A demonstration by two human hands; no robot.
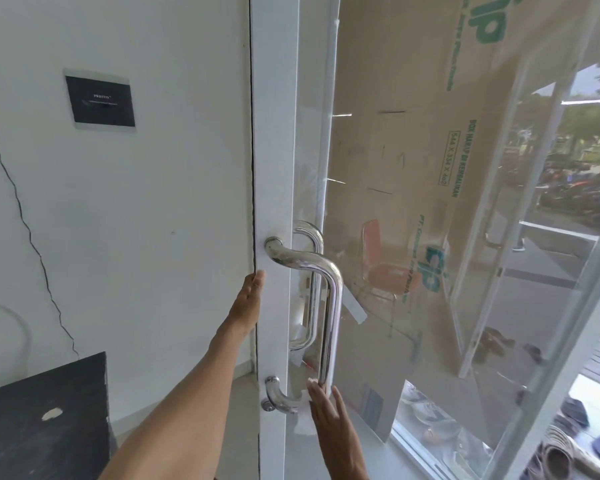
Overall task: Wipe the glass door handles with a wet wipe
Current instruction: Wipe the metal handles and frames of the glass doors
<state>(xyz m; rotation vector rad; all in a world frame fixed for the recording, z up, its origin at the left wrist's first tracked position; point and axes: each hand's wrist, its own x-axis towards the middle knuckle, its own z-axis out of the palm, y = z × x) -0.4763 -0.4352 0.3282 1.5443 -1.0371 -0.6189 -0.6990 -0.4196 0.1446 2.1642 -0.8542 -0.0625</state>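
Pinch risk at left hand (253, 296), curled round door frame (274, 150) edge, from any swing shut; further right, open-fingered right hand (326, 408) pressing wet wipe (304, 424) against handle (334, 306) lower bend, liable to slide off slick chrome.

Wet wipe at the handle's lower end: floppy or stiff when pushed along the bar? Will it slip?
Probably floppy: the wet wipe hangs limp beside the right hand, whose fingers lie straight on it. It likely slides easily, since the handle is polished, mirror-like metal. It may bunch or drop unless kept pressed.
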